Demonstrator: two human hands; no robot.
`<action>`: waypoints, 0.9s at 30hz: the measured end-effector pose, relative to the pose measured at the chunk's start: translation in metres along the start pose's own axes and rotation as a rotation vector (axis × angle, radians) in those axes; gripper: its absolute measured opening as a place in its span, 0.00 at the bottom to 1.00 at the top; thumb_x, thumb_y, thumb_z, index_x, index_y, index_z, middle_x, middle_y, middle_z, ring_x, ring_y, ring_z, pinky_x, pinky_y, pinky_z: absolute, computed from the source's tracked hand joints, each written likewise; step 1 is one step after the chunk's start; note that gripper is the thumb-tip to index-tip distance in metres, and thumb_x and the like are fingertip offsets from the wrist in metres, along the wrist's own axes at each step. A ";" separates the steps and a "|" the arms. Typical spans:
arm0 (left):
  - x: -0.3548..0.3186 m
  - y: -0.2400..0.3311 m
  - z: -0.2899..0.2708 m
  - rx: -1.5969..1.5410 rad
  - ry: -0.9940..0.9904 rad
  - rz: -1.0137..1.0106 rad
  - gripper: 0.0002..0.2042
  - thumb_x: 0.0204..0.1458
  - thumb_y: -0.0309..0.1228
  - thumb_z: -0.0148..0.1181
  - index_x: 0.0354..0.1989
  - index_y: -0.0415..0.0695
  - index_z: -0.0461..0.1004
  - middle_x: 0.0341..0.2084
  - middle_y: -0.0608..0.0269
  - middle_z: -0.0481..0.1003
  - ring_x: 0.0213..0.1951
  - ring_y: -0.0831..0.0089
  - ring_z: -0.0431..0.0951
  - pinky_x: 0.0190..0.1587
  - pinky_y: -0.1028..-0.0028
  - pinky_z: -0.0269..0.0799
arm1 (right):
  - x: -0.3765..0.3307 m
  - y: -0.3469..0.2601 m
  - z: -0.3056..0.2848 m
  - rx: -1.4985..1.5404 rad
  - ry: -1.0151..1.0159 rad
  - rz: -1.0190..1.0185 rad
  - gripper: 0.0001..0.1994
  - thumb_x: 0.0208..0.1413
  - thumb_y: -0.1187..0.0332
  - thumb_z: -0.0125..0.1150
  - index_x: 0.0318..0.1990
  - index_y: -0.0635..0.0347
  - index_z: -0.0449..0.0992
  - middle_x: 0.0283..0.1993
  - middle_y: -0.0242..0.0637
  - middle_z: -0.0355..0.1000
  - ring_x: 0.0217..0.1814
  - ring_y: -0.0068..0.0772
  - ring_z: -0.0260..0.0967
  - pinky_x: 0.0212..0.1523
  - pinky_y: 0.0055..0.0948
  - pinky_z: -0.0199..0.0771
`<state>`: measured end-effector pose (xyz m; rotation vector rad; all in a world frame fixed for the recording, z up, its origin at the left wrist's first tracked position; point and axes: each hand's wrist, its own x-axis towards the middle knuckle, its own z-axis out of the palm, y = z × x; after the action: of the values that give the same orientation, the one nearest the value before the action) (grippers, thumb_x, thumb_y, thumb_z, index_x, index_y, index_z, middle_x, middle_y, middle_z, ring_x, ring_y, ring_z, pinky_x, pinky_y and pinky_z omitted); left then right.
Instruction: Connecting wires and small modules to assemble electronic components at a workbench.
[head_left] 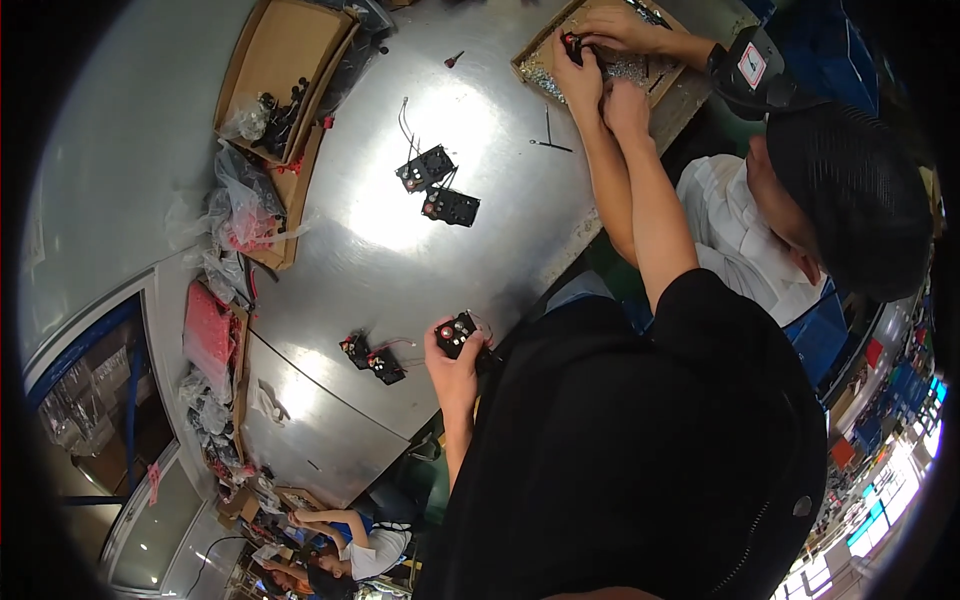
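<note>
Black sleeve (700, 330): filled the lower centre.
Left hand (455, 368): centre frame, fingers clasped around a small black plastic module with a red button (458, 333), over the steel table's (400, 250) edge.
Right hand (627, 108): upper right, by the shallow cardboard tray (668, 78); grip unclear.

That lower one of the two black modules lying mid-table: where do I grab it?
Probably set the grip across the lower module's two long edges, coming from above. It lies flat on the table and its near side looks free. The other module and thin wires crowd its far-left corner.
</note>
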<state>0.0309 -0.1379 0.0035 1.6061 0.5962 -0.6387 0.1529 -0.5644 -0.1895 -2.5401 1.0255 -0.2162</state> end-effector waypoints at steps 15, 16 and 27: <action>0.004 -0.010 -0.023 0.007 0.016 0.071 0.20 0.49 0.21 0.62 0.51 0.38 0.65 0.35 0.55 0.75 0.32 0.66 0.80 0.36 0.72 0.77 | -0.012 -0.005 -0.009 0.300 0.139 0.084 0.10 0.46 0.64 0.61 0.34 0.59 0.80 0.33 0.49 0.77 0.39 0.51 0.76 0.42 0.43 0.75; 0.004 -0.010 -0.025 0.009 0.011 0.072 0.20 0.49 0.21 0.62 0.51 0.38 0.65 0.35 0.55 0.75 0.31 0.66 0.81 0.36 0.72 0.77 | -0.011 -0.001 -0.007 0.364 0.160 0.092 0.12 0.46 0.64 0.62 0.36 0.59 0.80 0.33 0.49 0.78 0.39 0.50 0.76 0.42 0.42 0.75; -0.009 -0.005 -0.035 -0.080 -0.035 0.027 0.21 0.49 0.25 0.63 0.51 0.37 0.65 0.36 0.53 0.76 0.32 0.64 0.80 0.36 0.71 0.76 | -0.054 -0.015 -0.054 0.741 0.001 0.193 0.15 0.50 0.67 0.62 0.45 0.63 0.77 0.34 0.41 0.79 0.36 0.36 0.77 0.38 0.30 0.75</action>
<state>0.0241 -0.1026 0.0098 1.5234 0.5666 -0.6144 0.1080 -0.5329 -0.1334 -1.7671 0.9536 -0.4462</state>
